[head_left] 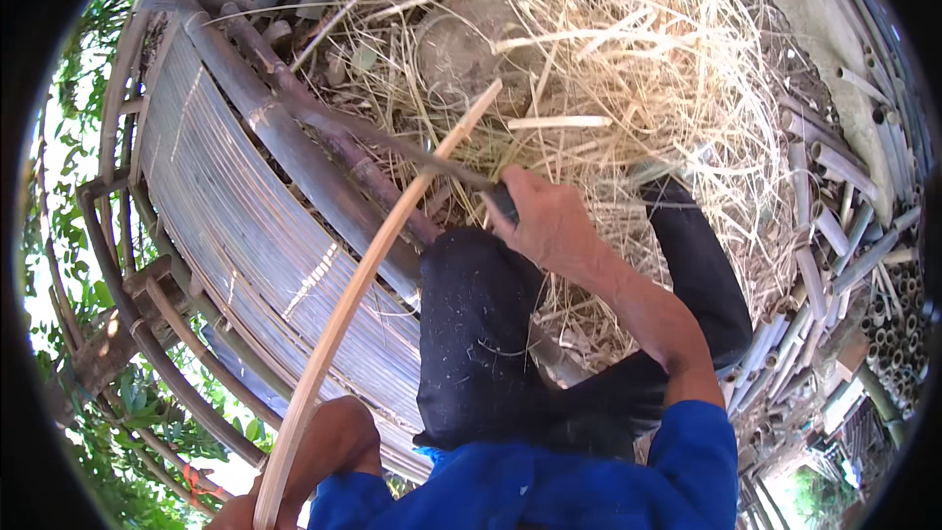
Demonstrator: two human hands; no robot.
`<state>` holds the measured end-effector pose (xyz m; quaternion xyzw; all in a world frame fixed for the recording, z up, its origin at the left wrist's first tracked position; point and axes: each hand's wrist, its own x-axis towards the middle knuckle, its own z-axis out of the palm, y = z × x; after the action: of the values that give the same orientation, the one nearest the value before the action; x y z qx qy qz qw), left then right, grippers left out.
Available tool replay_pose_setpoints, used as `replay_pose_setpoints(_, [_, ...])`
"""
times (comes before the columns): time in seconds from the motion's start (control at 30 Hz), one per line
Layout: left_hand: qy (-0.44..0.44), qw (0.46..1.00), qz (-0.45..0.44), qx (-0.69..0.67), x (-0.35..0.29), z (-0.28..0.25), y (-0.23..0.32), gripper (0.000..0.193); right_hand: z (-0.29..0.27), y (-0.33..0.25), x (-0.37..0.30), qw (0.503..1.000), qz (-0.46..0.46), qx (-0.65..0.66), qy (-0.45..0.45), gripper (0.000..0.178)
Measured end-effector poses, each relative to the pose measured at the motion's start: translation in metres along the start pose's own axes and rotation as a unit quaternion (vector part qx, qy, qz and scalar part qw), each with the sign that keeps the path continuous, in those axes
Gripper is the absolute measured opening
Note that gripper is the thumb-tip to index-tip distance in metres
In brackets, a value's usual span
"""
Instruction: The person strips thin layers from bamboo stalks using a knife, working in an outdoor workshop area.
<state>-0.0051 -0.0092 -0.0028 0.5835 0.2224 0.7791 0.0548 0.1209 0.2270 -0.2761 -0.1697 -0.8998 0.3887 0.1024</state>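
A long pale bamboo strip [345, 299] slants from the lower left up toward the middle, its tip over the straw. Its near end meets my left hand [234, 512], which seems closed round it; the picture's rim cuts this hand off and most of its fingers are hidden. My right hand [542, 216] is closed on the dark handle of a long knife [459, 171]. The knife's narrow blade points to the upper left and crosses the strip below its tip. Whether the blade cuts into the strip or only touches it, I cannot tell. My right hand is above my bent knee.
On the left lies a slatted bamboo bench [231, 157] with a thick pole [285, 137] along its edge. A heap of pale shavings [648, 69] covers the ground ahead. Cut bamboo poles [839, 167] are stacked on the right. My dark trousers [476, 334] fill the near middle.
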Motion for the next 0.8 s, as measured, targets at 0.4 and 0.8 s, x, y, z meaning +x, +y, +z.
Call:
replay_pose_setpoints(0.4, [0.066, 0.991, 0.107, 0.047, 0.006, 0.001, -0.021, 0.041, 0.052, 0.119, 0.019, 0.988, 0.156, -0.012, -0.007, 0.029])
replay_pose_setpoints(0.8, [0.202, 0.960, 0.170, 0.094, -0.001, 0.033, -0.032, 0.043, -0.001, -0.035, -0.021, 0.995, 0.047, 0.044, 0.071, 0.030])
